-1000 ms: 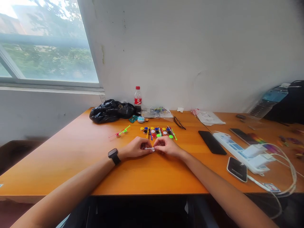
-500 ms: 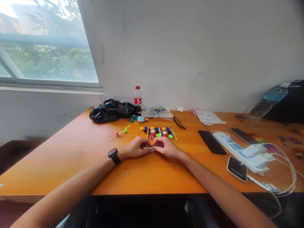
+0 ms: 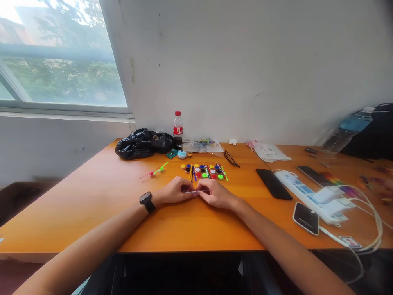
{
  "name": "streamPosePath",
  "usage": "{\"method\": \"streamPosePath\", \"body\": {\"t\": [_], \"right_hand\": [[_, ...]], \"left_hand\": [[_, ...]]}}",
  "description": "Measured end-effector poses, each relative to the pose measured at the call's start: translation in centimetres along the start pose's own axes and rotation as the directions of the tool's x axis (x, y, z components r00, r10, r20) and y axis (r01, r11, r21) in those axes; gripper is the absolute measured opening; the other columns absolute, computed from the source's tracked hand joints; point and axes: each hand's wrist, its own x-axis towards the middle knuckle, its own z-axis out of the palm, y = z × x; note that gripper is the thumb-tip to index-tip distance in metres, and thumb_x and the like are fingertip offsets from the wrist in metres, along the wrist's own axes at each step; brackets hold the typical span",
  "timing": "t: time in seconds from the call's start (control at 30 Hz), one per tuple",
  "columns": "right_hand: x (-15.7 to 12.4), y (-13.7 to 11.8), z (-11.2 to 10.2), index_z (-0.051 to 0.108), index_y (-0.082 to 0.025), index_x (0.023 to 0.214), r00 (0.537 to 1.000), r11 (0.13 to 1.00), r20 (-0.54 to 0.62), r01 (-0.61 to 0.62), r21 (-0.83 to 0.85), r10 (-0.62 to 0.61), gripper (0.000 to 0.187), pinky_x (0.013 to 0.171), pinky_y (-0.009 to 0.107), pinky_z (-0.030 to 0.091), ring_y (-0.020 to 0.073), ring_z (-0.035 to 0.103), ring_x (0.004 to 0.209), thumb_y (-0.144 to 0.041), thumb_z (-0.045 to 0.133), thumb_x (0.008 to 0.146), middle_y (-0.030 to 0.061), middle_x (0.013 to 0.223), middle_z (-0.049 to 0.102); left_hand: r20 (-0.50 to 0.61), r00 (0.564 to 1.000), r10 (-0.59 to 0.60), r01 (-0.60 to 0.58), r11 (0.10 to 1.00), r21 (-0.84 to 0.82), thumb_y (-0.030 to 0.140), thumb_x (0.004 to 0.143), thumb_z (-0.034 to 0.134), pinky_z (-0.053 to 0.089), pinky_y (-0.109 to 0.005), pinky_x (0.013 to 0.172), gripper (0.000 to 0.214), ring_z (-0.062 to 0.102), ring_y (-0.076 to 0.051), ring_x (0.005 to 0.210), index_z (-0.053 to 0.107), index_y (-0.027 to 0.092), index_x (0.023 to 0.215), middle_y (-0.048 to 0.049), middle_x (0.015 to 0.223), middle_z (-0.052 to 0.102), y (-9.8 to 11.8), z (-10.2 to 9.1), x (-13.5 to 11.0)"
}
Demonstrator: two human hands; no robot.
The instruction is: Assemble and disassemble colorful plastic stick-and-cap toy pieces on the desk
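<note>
My left hand [image 3: 176, 190] and my right hand [image 3: 216, 192] meet fingertip to fingertip just above the table. Both are closed in a pinch on a thin white plastic stick [image 3: 190, 191], lying crosswise between them; the fingers hide part of it. Just beyond the hands are small round plastic discs [image 3: 202, 170] in yellow, blue, black, red, white and green. Coloured sticks [image 3: 195, 173] lie among them. Off to the left, a pink stick and a green stick [image 3: 163, 166] lie with a red disc [image 3: 151, 174] and a green disc [image 3: 161, 169].
At the back are a black plastic bag [image 3: 144, 144], a cola bottle [image 3: 177, 126], clear packaging [image 3: 201, 145] and a black strap [image 3: 231, 159]. To the right lie a dark phone [image 3: 273, 184], a power strip [image 3: 299, 190] with cables and a power bank [image 3: 306, 218].
The white stick has turned slightly between my fingers and looks thinner, and a thin piece now shows under my right hand. Both hands stay in nearly the same place.
</note>
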Motion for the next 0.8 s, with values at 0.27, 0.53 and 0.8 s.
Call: {"method": "streamPosePath", "body": {"t": [0.27,0.53,0.8], "right_hand": [[-0.03,0.03,-0.21,0.062,-0.019,0.086,1.000,1.000,0.026,-0.011,0.003,0.010,0.008,0.066,0.027,0.040,0.0161,0.057,0.073,-0.019,0.062,0.094,0.0017,0.082,0.066],[-0.01,0.31,-0.54,0.066,-0.018,0.089,0.998,1.000,0.068,0.004,0.005,-0.004,0.014,0.068,0.028,0.041,0.0170,0.059,0.075,-0.026,0.061,0.100,0.0034,0.086,0.068],[0.00,0.70,-0.84,0.067,-0.018,0.092,0.995,0.999,0.094,0.035,-0.001,-0.035,0.016,0.069,0.027,0.041,0.0167,0.058,0.077,-0.029,0.060,0.102,0.0033,0.087,0.068]], "left_hand": [[-0.014,1.000,-0.002,0.002,1.000,0.003,0.055,0.094,0.068,0.032,-0.022,0.055,0.044,0.042,-0.009,0.062,0.070,0.013,0.081,0.0015,0.067,0.057,0.26,-0.01,0.03],[-0.019,1.000,-0.023,0.023,1.000,0.009,0.054,0.094,0.069,0.030,-0.022,0.054,0.043,0.041,-0.009,0.061,0.071,0.013,0.080,0.0018,0.066,0.056,0.13,0.08,-0.04],[-0.029,1.000,-0.004,0.004,1.000,0.000,0.058,0.094,0.068,0.031,-0.023,0.054,0.046,0.042,-0.009,0.060,0.072,0.013,0.083,0.0013,0.067,0.058,-0.42,0.21,0.01]]}}
